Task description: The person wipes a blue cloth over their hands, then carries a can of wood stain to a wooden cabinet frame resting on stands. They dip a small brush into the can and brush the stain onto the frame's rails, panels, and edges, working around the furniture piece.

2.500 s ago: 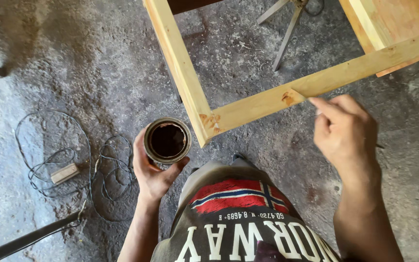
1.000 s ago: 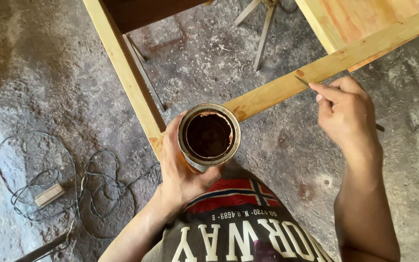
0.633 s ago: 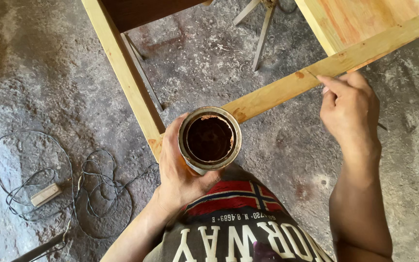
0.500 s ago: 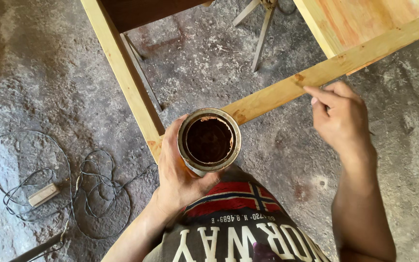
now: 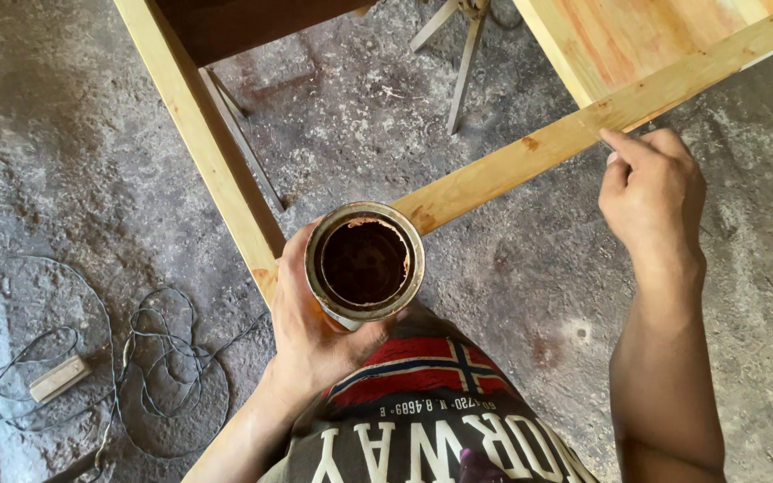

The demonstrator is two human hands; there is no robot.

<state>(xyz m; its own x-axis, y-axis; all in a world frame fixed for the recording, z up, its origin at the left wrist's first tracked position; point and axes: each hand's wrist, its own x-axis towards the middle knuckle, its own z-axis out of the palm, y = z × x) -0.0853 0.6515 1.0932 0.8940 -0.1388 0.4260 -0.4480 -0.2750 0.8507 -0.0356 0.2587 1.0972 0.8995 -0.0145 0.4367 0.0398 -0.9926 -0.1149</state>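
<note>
A: Hands first. Left hand [image 5: 315, 335] is wrapped around a tin [image 5: 365, 262], fingers closed on its side, mouth up, dark stain inside. Right hand [image 5: 650, 192] is pinched narrow, forefinger and thumb together at the near edge of the rail [image 5: 530, 161]. Whatever it pinches is too small to make out; I cannot tell if it is a brush or a rag.

B: Where does the tin sit against the work?

A: Just near side of the frame corner, where the rail meets the post [image 5: 199, 143] ahead of the left hand. Well apart from the right hand, with bare rail between them.

B: So how would you do this bit well?

A: My judgement: keep the tin level and close under the rail, so drips fall back in and not on the floor [image 5: 512, 304]. Work along the grain in one direction. A reddish blot [image 5: 530, 142] shows on the rail left of the right hand, so I would spread thin and even to avoid patches.

B: Anything to mind underfoot?

A: Loose wire [image 5: 136, 358] coils on the floor left of the left hand, with a small wood block [image 5: 58, 378] in it. Metal legs [image 5: 458, 54] stand beyond the rail. Only one view, so the rail's far face is hidden.
</note>
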